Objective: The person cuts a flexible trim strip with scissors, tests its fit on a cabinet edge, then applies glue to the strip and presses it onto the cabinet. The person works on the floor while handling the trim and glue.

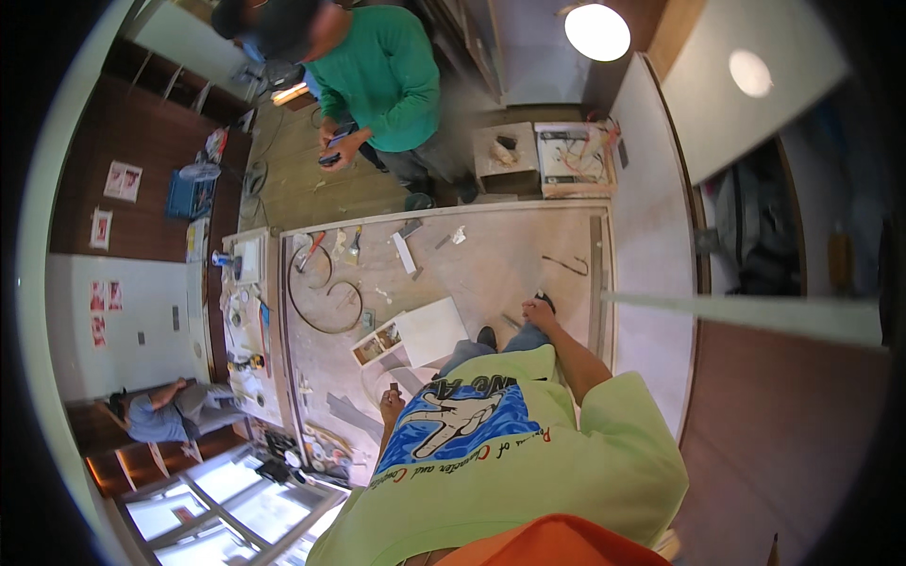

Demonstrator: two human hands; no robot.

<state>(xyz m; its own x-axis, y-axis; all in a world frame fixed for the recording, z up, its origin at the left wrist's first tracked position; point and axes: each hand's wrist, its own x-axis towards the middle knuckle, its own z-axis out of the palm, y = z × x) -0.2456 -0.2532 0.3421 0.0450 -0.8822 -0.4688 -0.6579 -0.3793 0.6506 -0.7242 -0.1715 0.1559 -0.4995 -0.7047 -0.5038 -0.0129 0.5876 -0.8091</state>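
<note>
A small dark object (393, 387), too small to identify, stands up out of the left hand (391, 406), whose fingers are curled around it, low against the front of the lime-green shirt (528, 443). It looks light and rigid, something a pinch near its lower end would control well enough, though its surface cannot be judged. The right hand (540, 311) reaches forward and down, just above the pale, dusty floor (491, 255) (whether its fingers are apart or together, or whether they press on anything, I cannot tell at this size); it sits close to a dark shoe (487, 337) and near the metal strip (595, 274) that runs along the floor's right edge. Just left of the knees lies a white board (432, 328), flat, thin and probably stiff, best lifted by two opposite edges. Farther left, a loop of dark cable (321, 297) curls over the floor, limp and apt to snag. Beyond, a person in a green top (387, 75) stands holding a small device.
</note>
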